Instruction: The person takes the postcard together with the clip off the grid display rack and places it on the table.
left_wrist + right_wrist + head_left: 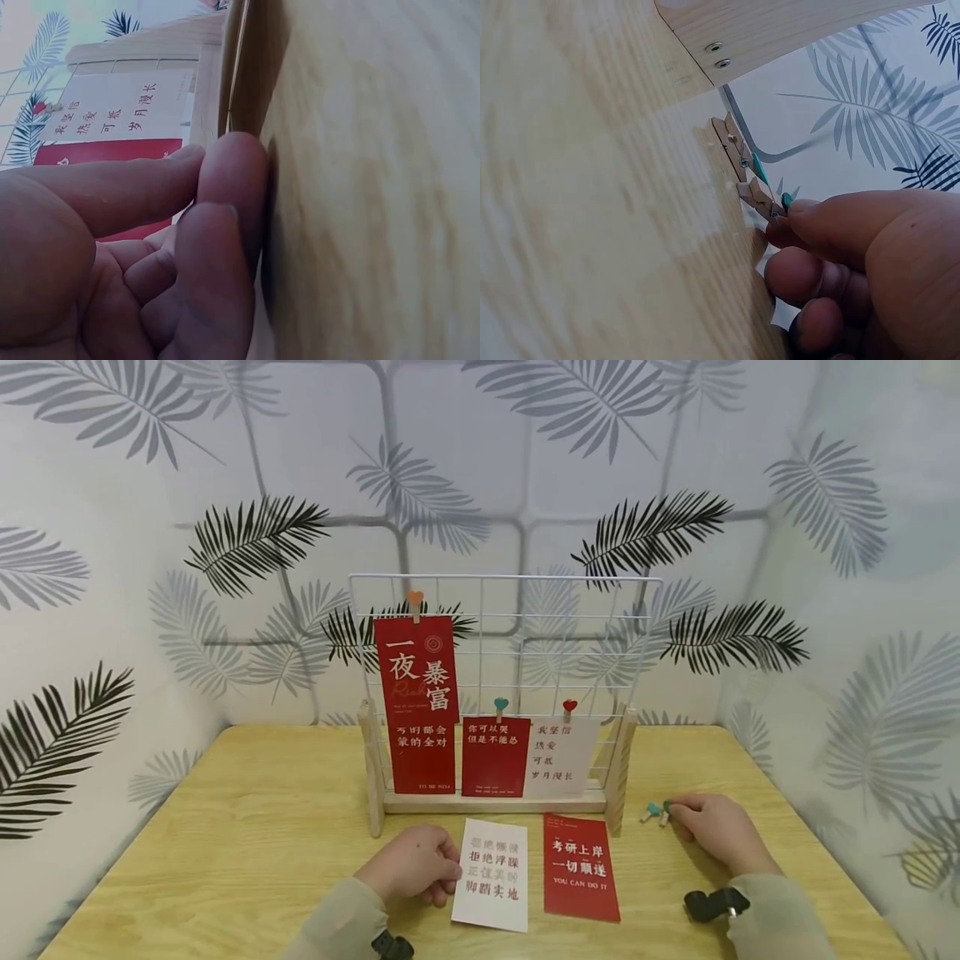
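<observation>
Head view: to the far left of the left grip (420, 864), yellow wood-grain counter (247, 802), with pale leaf-patterned backdrop (112, 610) behind. Up the wrist from that grip, black band (393, 946) and beige sleeve (341, 922). Directly beyond the left grip, on a rack of white wire mesh and light wooden posts (372, 777), tall red card with large white characters (417, 652) hung by a wooden clothespin with orange heart (416, 599), overlapping a lower red card (422, 768). In the left grip, thumb and fingertip together at the left edge of a white card with four printed lines (490, 875), pinching it low over the counter; seen from the left wrist, paper at the fingertips mostly hidden. Beyond that white card, on the mesh, squarish red card (497, 764) under a teal-heart clothespin (501, 703); next, white lettered card (562, 756) under a red-heart clothespin (570, 705). Between the two grips, lying on the counter to the right of the held card, red card reading YOU CAN DO IT (581, 868). Farther right, just left of the right grip (716, 828), small wooden clothespin with teal heart (654, 810), lying loose. Just beside it, right of the rack, small wooden clothespin with dark green heart (761, 198), clamped between right thumb and forefinger at the heart end, remaining fingers curled below. Nearer than that grip, second black band (716, 904) and second beige sleeve (780, 914).
</observation>
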Demonstrator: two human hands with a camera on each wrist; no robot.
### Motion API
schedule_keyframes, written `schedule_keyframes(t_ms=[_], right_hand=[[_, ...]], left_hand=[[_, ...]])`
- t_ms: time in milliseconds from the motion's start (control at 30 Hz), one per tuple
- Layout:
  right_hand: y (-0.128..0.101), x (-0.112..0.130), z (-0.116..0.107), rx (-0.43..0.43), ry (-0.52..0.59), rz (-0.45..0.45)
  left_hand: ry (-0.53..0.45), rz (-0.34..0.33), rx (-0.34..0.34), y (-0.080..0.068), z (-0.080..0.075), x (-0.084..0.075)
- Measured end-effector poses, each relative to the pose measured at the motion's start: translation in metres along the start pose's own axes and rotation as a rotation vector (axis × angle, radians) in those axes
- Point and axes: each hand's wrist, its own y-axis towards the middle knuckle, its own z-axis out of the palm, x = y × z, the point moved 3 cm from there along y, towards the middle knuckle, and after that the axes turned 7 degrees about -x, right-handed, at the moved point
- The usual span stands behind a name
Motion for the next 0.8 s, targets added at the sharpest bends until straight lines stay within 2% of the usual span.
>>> schedule_keyframes(t_ms=[500, 800], right_hand=[[-0.0011, -0.0035, 0.0072, 0.029, 0.038, 0.049], [-0.0008, 0.0050, -0.0024, 0.004, 0.055, 0.037]], left_hand=[[-0.008, 0.010, -0.014, -0.0055, -0.0003, 0.0015], [0.030, 0.060, -0.059, -0.0046, -0.0049, -0.0036]])
